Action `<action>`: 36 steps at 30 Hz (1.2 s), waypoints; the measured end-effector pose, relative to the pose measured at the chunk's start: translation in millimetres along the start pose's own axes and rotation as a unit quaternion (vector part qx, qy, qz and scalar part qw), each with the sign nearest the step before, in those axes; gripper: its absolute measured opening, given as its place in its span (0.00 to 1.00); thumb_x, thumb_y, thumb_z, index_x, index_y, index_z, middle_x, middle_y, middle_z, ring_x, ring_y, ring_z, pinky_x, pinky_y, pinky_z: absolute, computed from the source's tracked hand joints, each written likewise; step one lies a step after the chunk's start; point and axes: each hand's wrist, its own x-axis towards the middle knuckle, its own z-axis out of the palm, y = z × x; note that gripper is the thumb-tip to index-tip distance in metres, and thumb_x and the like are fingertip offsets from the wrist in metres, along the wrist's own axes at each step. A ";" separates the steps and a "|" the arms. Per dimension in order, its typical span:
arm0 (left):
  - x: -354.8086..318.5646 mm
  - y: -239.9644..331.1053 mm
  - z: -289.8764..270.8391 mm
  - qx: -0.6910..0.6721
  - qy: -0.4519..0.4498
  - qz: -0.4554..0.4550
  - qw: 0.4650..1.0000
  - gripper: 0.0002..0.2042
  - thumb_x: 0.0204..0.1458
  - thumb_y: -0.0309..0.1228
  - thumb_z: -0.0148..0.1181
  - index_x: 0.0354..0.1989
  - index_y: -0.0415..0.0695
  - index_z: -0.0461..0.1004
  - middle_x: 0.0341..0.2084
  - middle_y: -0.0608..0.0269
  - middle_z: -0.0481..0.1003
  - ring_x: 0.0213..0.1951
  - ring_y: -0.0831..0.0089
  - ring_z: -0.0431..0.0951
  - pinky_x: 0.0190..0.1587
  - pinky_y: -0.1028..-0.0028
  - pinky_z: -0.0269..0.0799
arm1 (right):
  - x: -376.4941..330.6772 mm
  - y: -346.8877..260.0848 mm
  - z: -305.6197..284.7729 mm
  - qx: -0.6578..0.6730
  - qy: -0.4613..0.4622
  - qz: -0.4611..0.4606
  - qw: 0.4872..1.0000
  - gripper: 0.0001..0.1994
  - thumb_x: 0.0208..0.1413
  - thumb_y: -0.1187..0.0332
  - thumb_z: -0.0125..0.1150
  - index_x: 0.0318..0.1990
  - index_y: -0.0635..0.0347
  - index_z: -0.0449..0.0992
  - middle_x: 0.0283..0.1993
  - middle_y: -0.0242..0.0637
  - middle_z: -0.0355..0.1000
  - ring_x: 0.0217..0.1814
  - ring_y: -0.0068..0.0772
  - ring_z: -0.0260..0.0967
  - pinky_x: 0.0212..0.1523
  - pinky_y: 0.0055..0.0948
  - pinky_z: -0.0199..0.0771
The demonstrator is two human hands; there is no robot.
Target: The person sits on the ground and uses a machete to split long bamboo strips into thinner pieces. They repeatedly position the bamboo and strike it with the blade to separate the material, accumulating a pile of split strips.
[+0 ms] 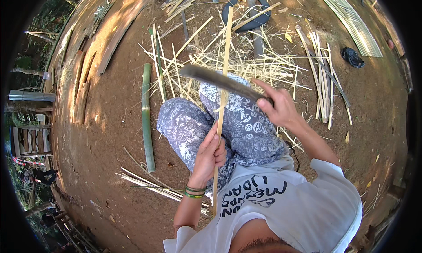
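My left hand (210, 155) is closed around a long, pale bamboo strip (227, 46). The strip runs from beside my shirt, up past my knees, to beyond the pile of shavings. A small curl of shaved bamboo sticks out from it just above my left hand. My right hand (281, 107) grips a machete (224, 82) by its handle, index finger stretched along it. The dark, broad blade points left and crosses over the strip above my knees. It is slightly blurred, and whether it touches the strip I cannot tell.
Bamboo shavings (246, 62) lie heaped beyond my knees. A green bamboo pole (147, 117) rests on the dirt at left. Cut strips (323, 77) lie at right, with a black plastic bag (352, 57) beyond. A dark rubber tube ring (266, 16) sits at the far side.
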 end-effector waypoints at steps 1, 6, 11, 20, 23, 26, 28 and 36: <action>11.1 0.3 4.4 -0.008 0.003 0.020 1.000 0.24 0.70 0.34 0.40 0.74 0.53 0.51 0.21 0.74 0.56 0.19 0.84 0.53 0.20 0.82 0.51 | -4.2 -7.2 9.6 0.002 -0.025 -0.030 0.999 0.43 0.60 0.32 0.45 0.65 0.66 0.66 0.10 0.37 0.63 0.12 0.39 0.65 0.18 0.41 0.65; 51.1 10.3 20.7 -0.005 0.023 0.088 0.996 0.22 0.67 0.28 0.44 0.69 0.44 0.58 0.29 0.68 0.70 0.19 0.85 0.56 0.20 0.82 0.52 | -6.1 -23.5 28.4 -0.150 -0.070 -0.038 0.985 0.43 0.56 0.32 0.51 0.69 0.56 0.61 0.11 0.43 0.63 0.14 0.52 0.68 0.19 0.45 0.66; 54.5 13.9 8.6 0.006 -0.003 0.017 1.000 0.19 0.68 0.33 0.44 0.66 0.46 0.62 0.25 0.72 0.64 0.18 0.87 0.52 0.19 0.84 0.46 | 6.5 -20.7 31.0 -0.162 -0.049 -0.029 0.985 0.46 0.56 0.33 0.52 0.68 0.65 0.60 0.11 0.46 0.65 0.13 0.50 0.68 0.18 0.46 0.68; 54.1 11.8 9.7 0.000 -0.007 -0.005 1.000 0.19 0.69 0.34 0.44 0.68 0.55 0.62 0.21 0.78 0.55 0.18 0.89 0.50 0.19 0.84 0.44 | 8.9 -24.2 34.3 -0.188 -0.047 -0.053 0.980 0.45 0.57 0.33 0.52 0.68 0.64 0.60 0.10 0.45 0.64 0.12 0.49 0.67 0.18 0.47 0.68; 39.1 9.8 10.2 0.005 -0.008 -0.020 1.000 0.21 0.70 0.34 0.43 0.71 0.57 0.58 0.21 0.78 0.54 0.18 0.88 0.50 0.19 0.84 0.45 | 10.5 -20.4 31.9 -0.180 -0.044 -0.023 0.982 0.44 0.58 0.34 0.51 0.68 0.64 0.60 0.11 0.47 0.65 0.14 0.52 0.69 0.20 0.48 0.69; 27.6 3.0 8.3 0.016 0.001 -0.028 0.999 0.23 0.70 0.34 0.42 0.73 0.58 0.55 0.21 0.77 0.53 0.19 0.88 0.50 0.19 0.84 0.45 | 17.4 -6.4 31.7 -0.149 -0.027 0.004 0.989 0.44 0.58 0.34 0.52 0.69 0.63 0.60 0.13 0.49 0.67 0.18 0.57 0.71 0.23 0.50 0.72; 27.3 2.7 7.6 0.026 0.005 -0.020 0.999 0.23 0.70 0.34 0.43 0.72 0.59 0.55 0.21 0.77 0.53 0.19 0.88 0.51 0.19 0.85 0.45 | 13.1 -11.4 29.8 -0.167 -0.047 0.003 0.985 0.45 0.57 0.34 0.52 0.69 0.64 0.59 0.13 0.49 0.67 0.18 0.56 0.71 0.23 0.49 0.71; 38.0 4.1 12.6 0.049 0.036 0.003 0.998 0.22 0.70 0.33 0.42 0.72 0.56 0.56 0.22 0.78 0.54 0.20 0.88 0.51 0.20 0.84 0.47 | 11.7 -9.2 32.1 -0.188 -0.046 -0.023 0.981 0.47 0.55 0.32 0.52 0.70 0.63 0.58 0.12 0.47 0.66 0.14 0.52 0.69 0.19 0.49 0.69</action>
